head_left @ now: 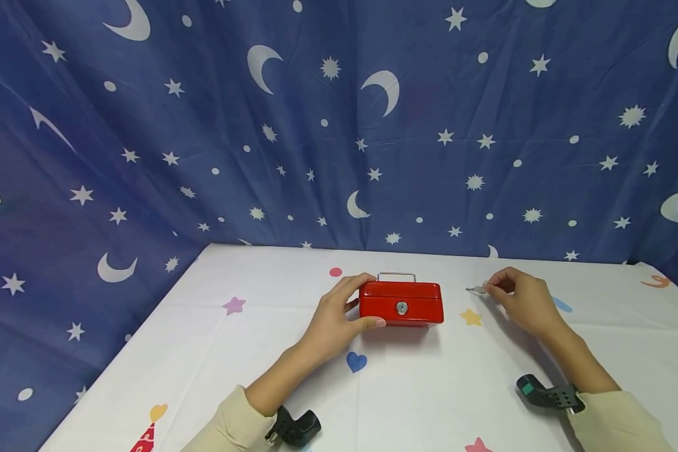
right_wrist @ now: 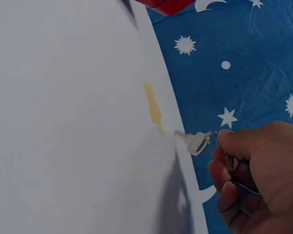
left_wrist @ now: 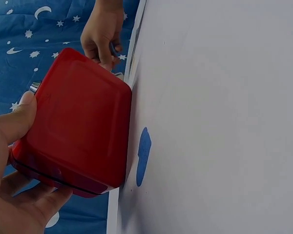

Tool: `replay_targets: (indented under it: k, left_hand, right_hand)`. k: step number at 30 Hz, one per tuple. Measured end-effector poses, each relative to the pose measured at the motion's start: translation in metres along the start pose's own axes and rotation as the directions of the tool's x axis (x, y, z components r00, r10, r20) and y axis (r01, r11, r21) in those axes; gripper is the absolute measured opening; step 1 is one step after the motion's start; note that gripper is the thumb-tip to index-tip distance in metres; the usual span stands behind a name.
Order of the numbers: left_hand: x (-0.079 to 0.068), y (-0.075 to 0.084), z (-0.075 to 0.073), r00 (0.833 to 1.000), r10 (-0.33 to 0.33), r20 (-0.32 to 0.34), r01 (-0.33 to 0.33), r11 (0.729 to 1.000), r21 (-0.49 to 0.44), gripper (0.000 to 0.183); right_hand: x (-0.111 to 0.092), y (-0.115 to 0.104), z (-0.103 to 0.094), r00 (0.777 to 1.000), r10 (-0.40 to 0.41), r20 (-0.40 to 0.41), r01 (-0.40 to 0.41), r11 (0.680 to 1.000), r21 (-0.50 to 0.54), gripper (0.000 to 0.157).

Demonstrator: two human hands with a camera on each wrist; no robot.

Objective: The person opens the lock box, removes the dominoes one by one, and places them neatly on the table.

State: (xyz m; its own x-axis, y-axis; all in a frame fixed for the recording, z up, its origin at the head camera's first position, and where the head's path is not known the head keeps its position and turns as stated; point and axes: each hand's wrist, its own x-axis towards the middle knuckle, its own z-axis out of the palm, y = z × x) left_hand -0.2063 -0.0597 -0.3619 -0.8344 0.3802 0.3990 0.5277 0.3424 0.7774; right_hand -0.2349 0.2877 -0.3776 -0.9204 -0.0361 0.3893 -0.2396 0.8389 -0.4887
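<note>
A small red metal cash box (head_left: 402, 304) with a round silver lock on its front and a wire handle on top is near the middle of the white table. My left hand (head_left: 334, 317) grips its left end, the thumb at the lower front edge and the fingers behind. The left wrist view shows the box's red end and side (left_wrist: 83, 119) close up. To the right of the box, my right hand (head_left: 521, 301) pinches a small metal ring with a silver key (right_wrist: 197, 143) hanging from it, its blade pointing left toward the box.
The white tablecloth (head_left: 429, 389) carries printed shapes, among them a blue heart (head_left: 356, 362) and a yellow star (head_left: 471, 317). A blue curtain (head_left: 328, 125) with moons and stars stands behind the table and along its left side. Black camera mounts sit on both wrists.
</note>
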Motion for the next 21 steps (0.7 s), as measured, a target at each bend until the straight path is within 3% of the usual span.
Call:
replay_targets:
  k: [7, 15, 21]
  left_hand:
    - [0.000, 0.001, -0.001, 1.000, -0.010, 0.005, 0.010, 1.000, -0.008, 0.065]
    - [-0.001, 0.001, 0.000, 1.000, -0.002, 0.005, 0.002, 1.000, -0.016, 0.065]
    - [0.000, 0.000, 0.000, 1.000, 0.000, 0.005, 0.000, 1.000, -0.018, 0.066]
  right_hand:
    - [0.003, -0.006, -0.006, 0.999, -0.012, -0.043, 0.013, 1.000, 0.021, 0.013]
    - [0.005, -0.017, -0.013, 0.997, -0.009, -0.077, 0.018, 0.993, 0.116, 0.019]
    - [0.006, -0.027, -0.016, 0.996, -0.019, -0.089, 0.037, 0.979, 0.203, 0.014]
